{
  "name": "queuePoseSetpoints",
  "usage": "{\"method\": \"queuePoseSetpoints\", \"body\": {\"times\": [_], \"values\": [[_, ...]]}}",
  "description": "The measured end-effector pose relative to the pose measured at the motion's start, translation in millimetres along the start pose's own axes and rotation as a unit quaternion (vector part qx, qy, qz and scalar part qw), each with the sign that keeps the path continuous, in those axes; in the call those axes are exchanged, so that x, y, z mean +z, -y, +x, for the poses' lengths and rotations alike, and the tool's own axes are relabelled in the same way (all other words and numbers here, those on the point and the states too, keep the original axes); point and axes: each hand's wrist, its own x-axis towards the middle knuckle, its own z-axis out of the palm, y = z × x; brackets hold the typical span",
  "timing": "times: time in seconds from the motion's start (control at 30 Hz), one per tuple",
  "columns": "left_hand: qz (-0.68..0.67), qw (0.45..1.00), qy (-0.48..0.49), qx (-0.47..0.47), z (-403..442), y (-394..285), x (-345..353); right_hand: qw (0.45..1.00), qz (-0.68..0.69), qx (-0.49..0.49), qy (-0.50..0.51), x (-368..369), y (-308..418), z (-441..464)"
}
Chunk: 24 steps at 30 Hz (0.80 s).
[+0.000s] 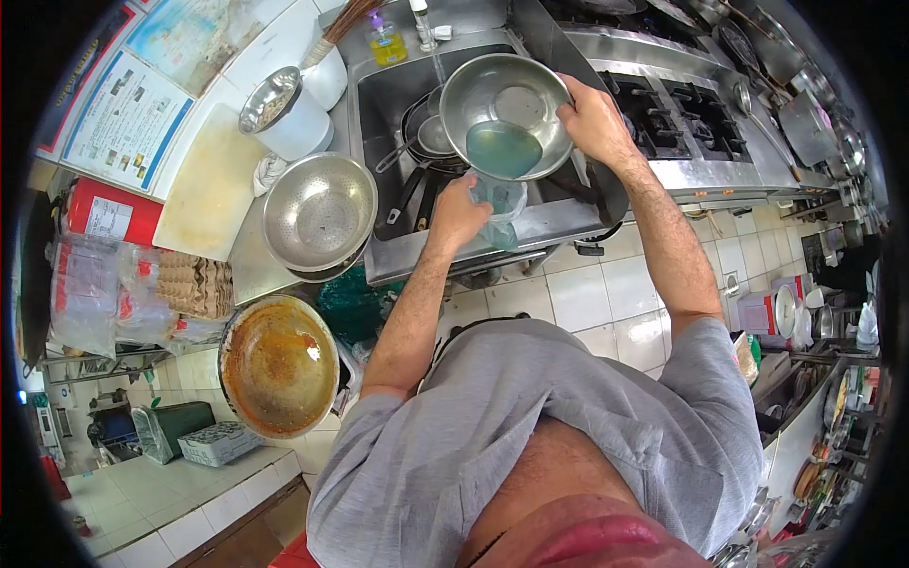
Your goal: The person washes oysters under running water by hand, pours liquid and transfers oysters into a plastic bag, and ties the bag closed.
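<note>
Over the sink [379,104], a metal bowl [516,80] with greenish liquid [504,150] in it is tilted toward me. My right hand [597,118] grips the bowl's right rim. Just below the bowl's lower rim, my left hand [460,213] holds a clear plastic container [502,204] by its side, with bluish-green liquid in its bottom. Behind the bowl, water runs from the tap [423,26]. Pans and a strainer [436,135] lie in the sink, partly hidden by the bowl.
A perforated metal colander [320,213] sits left of the sink, near a white cutting board [208,180] and a white bucket [301,128]. A stained round pan [279,366] is at the lower left. Yellow soap [386,43] stands behind the sink. A gas stove [677,114] is at the right.
</note>
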Motion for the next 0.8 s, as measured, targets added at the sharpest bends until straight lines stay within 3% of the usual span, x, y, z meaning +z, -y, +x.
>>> {"method": "queuePoseSetpoints", "body": {"times": [0.67,0.77,0.8], "values": [[-0.008,0.999,-0.024,0.023,0.7,-5.6,-1.9,0.998,-0.013,-0.055,-0.021,6.8,-10.3,5.9],[-0.017,0.998,-0.035,0.050,0.8,3.7,-2.2,1.000,0.009,0.008,-0.007,10.1,-15.9,8.9],[-0.020,0.997,-0.037,0.057,-0.5,7.6,-2.7,0.992,0.078,0.095,0.039,8.9,-15.4,10.5]]}}
